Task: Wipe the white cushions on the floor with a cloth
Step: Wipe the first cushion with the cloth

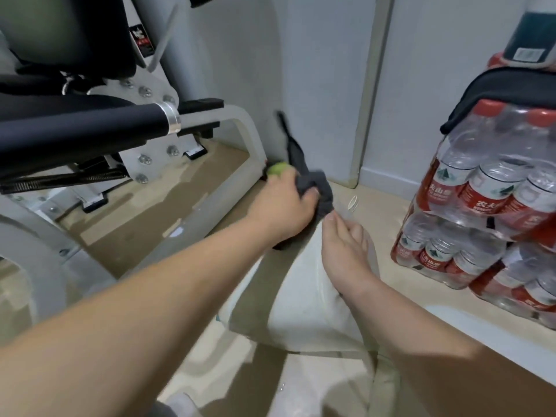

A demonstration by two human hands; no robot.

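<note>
A white cushion [304, 299] lies on the tan floor in the middle of the head view. My left hand [282, 203] grips a dark grey cloth [322, 191] at the cushion's far end; a strip of the cloth trails up along the wall. My right hand [346, 251] rests on the cushion's upper right side, its fingers curled over the fabric and its fingertips close to the cloth. A second white cushion [328, 386] shows at the bottom, partly hidden by my right forearm.
A white exercise machine frame [210, 191] with a black padded bar [84, 127] fills the left. A green ball [278, 170] sits by its corner. Stacked shrink-wrapped packs of water bottles [481, 206] stand at the right. A small clear ring [352, 203] lies on the floor.
</note>
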